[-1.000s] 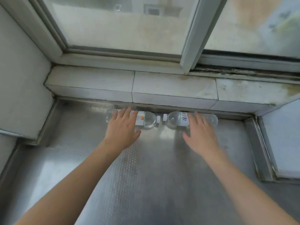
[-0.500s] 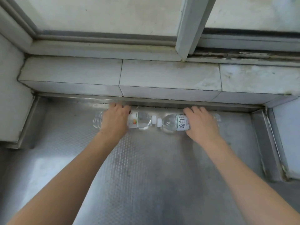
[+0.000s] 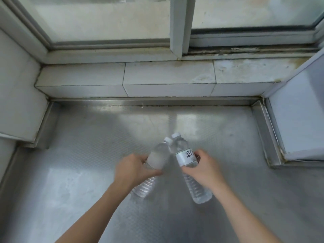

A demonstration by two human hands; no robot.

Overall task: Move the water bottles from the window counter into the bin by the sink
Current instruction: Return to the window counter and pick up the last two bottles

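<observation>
Left hand (image 3: 134, 170) wrapped around the middle of a clear plastic water bottle (image 3: 154, 162), fingers curled over its pale label band, thumb across the near side. Right hand (image 3: 204, 168) wrapped likewise around a second clear plastic water bottle with a white label bearing dark Chinese characters (image 3: 186, 156), fingertips (image 3: 197, 153) pressed on the label's far edge. Both bottles off the surface, tilted with white caps pointing away and slightly inward, necks close together and seemingly touching near the caps, ribbed bases angled back toward the forearms. Left-hand bottle a little blurred; label detail not readable there.

Below and all around, a stainless steel counter with a fine dimpled texture (image 3: 78, 155), catching a bright patch of light in the middle and another at lower left. Low steel upstand (image 3: 157, 102) along the back edge and up both sides. Behind that, a step of white rectangular tiles (image 3: 168, 74), stained brownish toward the right end. Above the tiles, a grey metal window frame (image 3: 179, 23) with a vertical bar between two cloudy panes, and grime in the right-hand track. White tiled wall (image 3: 17, 85) jutting in at left, another pale panel at right. Bare forearms entering from the bottom edge.
</observation>
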